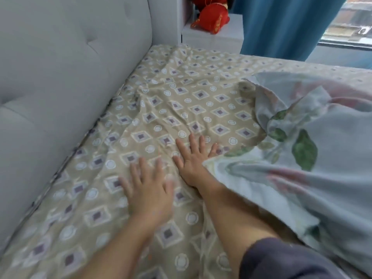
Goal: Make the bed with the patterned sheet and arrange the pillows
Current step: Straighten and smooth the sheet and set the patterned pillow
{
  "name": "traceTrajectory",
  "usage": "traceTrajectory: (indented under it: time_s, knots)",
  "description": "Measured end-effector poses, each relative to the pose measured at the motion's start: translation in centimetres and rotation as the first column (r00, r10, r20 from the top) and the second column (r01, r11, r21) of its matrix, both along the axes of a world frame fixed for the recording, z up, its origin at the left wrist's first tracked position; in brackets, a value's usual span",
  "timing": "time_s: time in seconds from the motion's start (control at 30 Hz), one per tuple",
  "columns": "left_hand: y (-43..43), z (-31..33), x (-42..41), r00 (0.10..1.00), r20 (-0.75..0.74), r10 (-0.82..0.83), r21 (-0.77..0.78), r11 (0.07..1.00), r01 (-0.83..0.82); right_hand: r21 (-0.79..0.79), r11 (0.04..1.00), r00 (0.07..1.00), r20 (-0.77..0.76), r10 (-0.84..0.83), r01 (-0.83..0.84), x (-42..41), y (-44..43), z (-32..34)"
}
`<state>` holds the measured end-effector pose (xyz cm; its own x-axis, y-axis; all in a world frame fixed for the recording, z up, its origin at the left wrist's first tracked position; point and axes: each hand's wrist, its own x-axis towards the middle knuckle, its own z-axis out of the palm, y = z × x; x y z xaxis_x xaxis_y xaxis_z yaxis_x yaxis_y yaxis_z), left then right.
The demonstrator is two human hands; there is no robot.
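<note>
Left hand [150, 192] flat, empty, on patterned sheet [201, 93] | right hand [193, 160] same, at quilt [332, 158] edge

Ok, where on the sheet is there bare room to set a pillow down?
Free: the patterned sheet between grey headboard and floral bedding, beyond the hands. Crowded: the right side under that bedding, and where left hand and right hand press flat.

Two hands flat on the sheet [201, 93], between headboard [60, 67] and pillow [332, 158].
The sheet covers the bed, and the headboard runs along the bed's left edge. The left hand [149, 190] lies nearer that edge, the right hand [193, 162] just beside it. The pillow lies on the bed's right side, overlapping the right wrist. Behind the far edge stands a nightstand [213, 37] with a plush toy [211, 19] on it.
</note>
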<state>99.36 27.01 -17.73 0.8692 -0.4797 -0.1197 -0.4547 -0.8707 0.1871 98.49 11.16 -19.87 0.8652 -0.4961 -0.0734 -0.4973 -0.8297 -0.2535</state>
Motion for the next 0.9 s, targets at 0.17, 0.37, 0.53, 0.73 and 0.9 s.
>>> traceTrajectory:
  time_s: [0.17, 0.37, 0.53, 0.73, 0.9]
  knots:
    - [6.1, 0.2, -5.0, 0.993, -0.069, -0.098, 0.077, 0.992, 0.103, 0.107, 0.993, 0.99, -0.128, 0.058, -0.044, -2.7, 3.7, 2.8]
    - [6.5, 3.6, -3.6, 0.904, -0.42, -0.081, 0.139, 0.978, 0.152, 0.038, 0.963, 0.898, -0.354, 0.262, -0.266, -9.4, 8.5, 7.8]
    - [6.4, 7.9, -8.7, 0.852, -0.524, 0.021, -0.318, 0.923, -0.218, -0.119, 0.86, 0.868, -0.082, 0.489, -0.496, -11.4, 10.1, 16.1]
    - [-2.7, 19.4, -10.9, 0.77, -0.636, -0.049, -0.675, 0.519, -0.524, -0.47, 0.877, 0.931, 0.268, 0.246, -0.096, -17.6, -0.4, 25.2]
    - [-9.8, 22.3, -14.2, 0.704, -0.703, -0.096, -0.505, 0.765, -0.4, -0.016, 0.755, 0.748, -0.121, -0.652, 0.655, -31.6, -12.2, 23.6]
